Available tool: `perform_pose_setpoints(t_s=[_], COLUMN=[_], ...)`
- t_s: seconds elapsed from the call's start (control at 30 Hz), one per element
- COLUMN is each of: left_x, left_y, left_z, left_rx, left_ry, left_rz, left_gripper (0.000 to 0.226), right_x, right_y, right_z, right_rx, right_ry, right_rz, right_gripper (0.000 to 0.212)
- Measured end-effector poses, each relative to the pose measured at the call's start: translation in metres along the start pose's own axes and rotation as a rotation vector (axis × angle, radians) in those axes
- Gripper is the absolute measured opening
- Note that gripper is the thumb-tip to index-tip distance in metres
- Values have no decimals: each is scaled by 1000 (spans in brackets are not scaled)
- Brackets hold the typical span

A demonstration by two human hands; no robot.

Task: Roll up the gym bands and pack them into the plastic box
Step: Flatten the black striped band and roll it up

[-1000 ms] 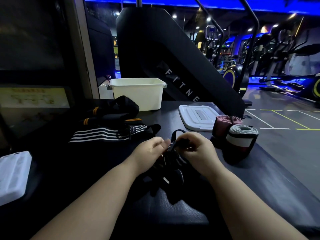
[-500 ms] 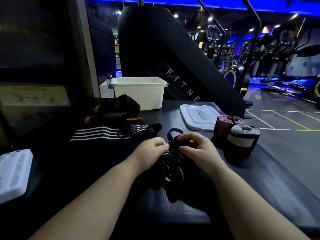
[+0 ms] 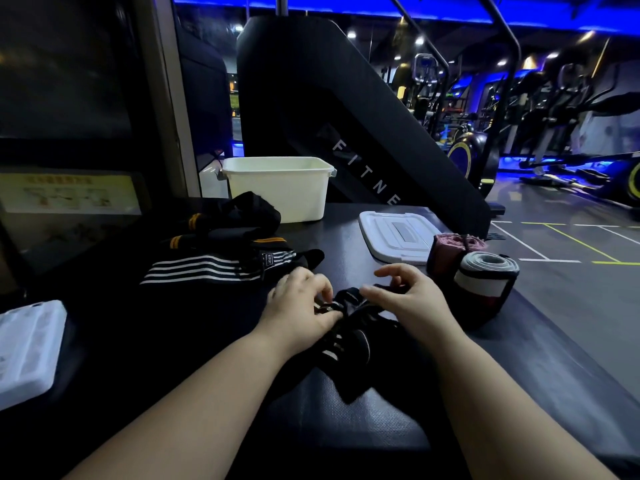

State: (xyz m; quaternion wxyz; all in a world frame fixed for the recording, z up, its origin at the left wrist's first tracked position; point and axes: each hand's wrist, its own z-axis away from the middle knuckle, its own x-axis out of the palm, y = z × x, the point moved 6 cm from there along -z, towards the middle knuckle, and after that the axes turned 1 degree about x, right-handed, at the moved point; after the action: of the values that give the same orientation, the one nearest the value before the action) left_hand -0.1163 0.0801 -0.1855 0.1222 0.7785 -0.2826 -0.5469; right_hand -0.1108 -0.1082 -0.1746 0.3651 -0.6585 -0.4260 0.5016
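A dim gym lit blue is surrounding a dark worktop (image 3: pixel 346 420). The left hand (image 3: pixel 298 311) is pinching a black striped band (image 3: pixel 349 337) lying at the centre, while the right hand (image 3: pixel 412 299) is hovering over it with fingers spread. A white plastic box (image 3: pixel 277 192) is standing open at the far edge, its lid (image 3: pixel 394 237) beside two rolled bands (image 3: pixel 485 282).

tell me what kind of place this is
Almost certainly a commercial gym. Rows of cardio machines stand under blue lighting at the back right, a big black machine panel lettered "FITNE" rises behind the table, and rolled fabric gym bands sit beside the person's right hand.
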Motion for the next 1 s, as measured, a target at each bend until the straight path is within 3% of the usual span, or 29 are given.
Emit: perform_pose_setpoints(t_s=[0.1, 0.2, 0.27, 0.47, 0.53, 0.63, 0.7, 0.83, 1.0], left_x=[5, 5, 2, -18, -23, -19, -8, 21, 48], left_y=[-5, -11, -10, 0, 4, 20, 37, 58, 79], left_z=[1, 3, 3, 16, 21, 26, 28, 31, 29], left_rx=[-49, -142, -149, -154, -159, -58, 59, 102, 109], left_ry=[-146, -260, -267, -260, -242, -189, -219, -349, -412], left_rz=[-48, -62, -107, -181, -246, -388, -306, -139, -315], left_gripper=[57, 80, 77, 30, 35, 61, 74, 60, 50], right_x=[-3, -8, -12, -36, -47, -56, -59, -68, -86], right_y=[-6, -11, -11, 3, 10, 17, 19, 25, 34], right_z=[2, 3, 4, 20, 25, 33, 37, 44, 49], right_rx=[14, 40, 47, 43, 49, 31, 11, -11, -31], right_ry=[-23, -78, -105, -111, -101, -128, -141, -119, -40], right_rz=[111, 146, 180, 223, 289, 379, 411, 454, 474], right_gripper=[43, 48, 43, 34, 33, 32, 33, 36, 40])
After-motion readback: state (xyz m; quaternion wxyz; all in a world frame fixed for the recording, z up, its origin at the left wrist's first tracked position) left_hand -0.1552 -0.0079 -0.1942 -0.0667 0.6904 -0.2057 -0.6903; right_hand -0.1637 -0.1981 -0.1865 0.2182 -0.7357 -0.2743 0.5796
